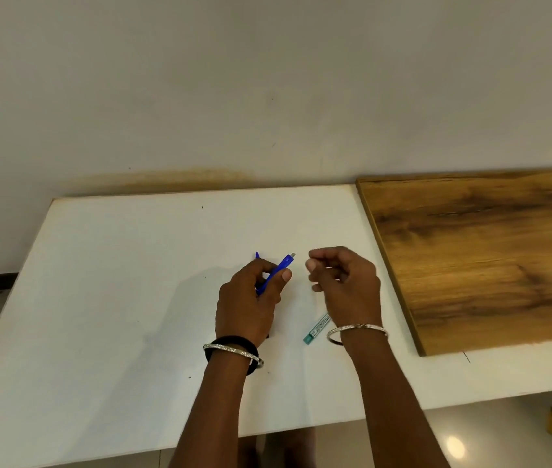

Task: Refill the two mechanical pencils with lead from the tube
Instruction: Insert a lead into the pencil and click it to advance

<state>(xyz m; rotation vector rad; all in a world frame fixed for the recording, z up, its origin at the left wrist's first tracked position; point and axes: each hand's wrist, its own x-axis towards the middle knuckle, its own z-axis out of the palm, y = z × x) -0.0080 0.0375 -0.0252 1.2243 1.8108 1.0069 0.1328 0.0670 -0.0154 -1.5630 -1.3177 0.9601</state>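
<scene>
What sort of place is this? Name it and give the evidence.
Probably a plain indoor work desk: a white table against a bare wall, a wood board alongside, tiled floor below.

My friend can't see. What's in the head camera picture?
The left hand holds a blue mechanical pencil over a white table, while the right hand pinches its fingertips beside it. A green lead tube lies on the table below the right wrist.

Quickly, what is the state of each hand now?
Left hand: closed on the blue mechanical pencil.
Right hand: fingers pinched together; holding anything cannot be told.
</scene>
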